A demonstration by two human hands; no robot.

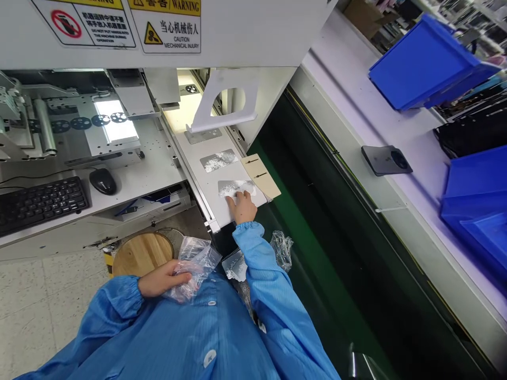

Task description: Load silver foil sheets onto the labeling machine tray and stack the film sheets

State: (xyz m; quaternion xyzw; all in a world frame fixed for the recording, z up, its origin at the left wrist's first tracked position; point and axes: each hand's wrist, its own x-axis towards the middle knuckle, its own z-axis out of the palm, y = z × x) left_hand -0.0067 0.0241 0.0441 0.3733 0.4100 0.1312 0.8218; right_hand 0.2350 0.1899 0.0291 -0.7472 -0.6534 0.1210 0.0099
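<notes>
My right hand (pixel 242 206) reaches out to the white machine tray (pixel 206 198), its fingers pressed on a shiny silver plate (pixel 233 187) at the tray's near end. A second silver plate (pixel 219 160) lies further up the tray. My left hand (pixel 160 278) stays close to my chest and is closed on crumpled clear plastic bags (pixel 194 264). Both arms wear blue sleeves.
A beige card (pixel 261 176) rests on the tray's right edge. A keyboard (pixel 39 203) and mouse (pixel 103 181) sit on the left. A dark green conveyor belt (pixel 336 253) runs to the right. Blue bins (pixel 428 66) and a grey part (pixel 386 160) stand on the white shelf. A wooden stool (pixel 140 253) is below.
</notes>
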